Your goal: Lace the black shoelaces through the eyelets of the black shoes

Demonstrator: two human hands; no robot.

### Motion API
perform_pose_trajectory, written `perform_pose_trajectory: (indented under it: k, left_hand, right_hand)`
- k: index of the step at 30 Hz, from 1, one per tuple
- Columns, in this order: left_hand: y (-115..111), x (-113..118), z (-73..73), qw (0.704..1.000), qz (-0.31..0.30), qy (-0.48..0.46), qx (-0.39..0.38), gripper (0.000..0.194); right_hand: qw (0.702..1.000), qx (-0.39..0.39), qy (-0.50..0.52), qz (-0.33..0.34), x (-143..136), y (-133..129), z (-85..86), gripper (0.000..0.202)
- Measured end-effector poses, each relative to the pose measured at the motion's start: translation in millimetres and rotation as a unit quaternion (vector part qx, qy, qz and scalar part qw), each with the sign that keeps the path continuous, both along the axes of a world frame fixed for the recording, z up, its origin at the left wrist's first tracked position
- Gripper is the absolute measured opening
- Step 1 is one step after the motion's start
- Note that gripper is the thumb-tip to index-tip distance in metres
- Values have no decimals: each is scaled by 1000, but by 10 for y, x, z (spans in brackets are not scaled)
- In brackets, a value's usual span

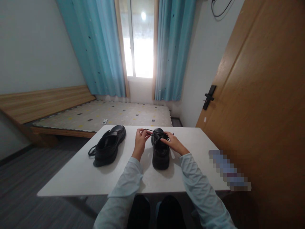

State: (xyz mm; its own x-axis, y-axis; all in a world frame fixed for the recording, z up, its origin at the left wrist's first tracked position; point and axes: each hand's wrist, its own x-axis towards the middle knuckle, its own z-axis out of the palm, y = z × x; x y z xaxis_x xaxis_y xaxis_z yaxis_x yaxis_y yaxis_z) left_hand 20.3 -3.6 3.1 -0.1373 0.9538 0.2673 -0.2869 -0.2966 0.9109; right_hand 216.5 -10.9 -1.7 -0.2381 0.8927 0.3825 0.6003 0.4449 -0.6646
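A black lace-up shoe (160, 157) stands upright on the white table (78, 178), its heel towards me and its toe pointing away. Left of this shoe, my left hand (142, 137) pinches a black lace (149, 130) that runs across to the shoe's front. My right hand (172, 142) is closed on lace at the shoe's right side, its thumb over the tongue area. The second black shoe (107, 146) lies further left, tilted on its side, with a loop of lace hanging out on its left.
Behind the table is a bed (124, 113) with a white remote (104, 121) on it. A wooden door (257, 105) with a black handle stands at the right. A pixelated blue item (226, 168) is by the table's right edge.
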Motion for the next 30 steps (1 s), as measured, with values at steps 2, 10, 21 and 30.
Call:
perform_pose_trajectory:
  k: [2, 10, 21, 30]
  left_hand:
    - [-9, -4, 7, 1000, 16, 3, 10, 20]
    - [-9, -51, 19, 992, 84, 90, 18, 24]
    - [-34, -120, -78, 842, 153, 506, 105, 14]
    - [-27, -154, -76, 850, 188, 485, 86, 11]
  right_hand:
    - [1000, -1, 2, 2, 2, 2, -4, 55]
    - [1000, 0, 0, -1, -8, -6, 13, 54]
    - [1000, 7, 1, -3, -15, 6, 7, 54]
    - [1000, -6, -2, -1, -21, -25, 47, 54]
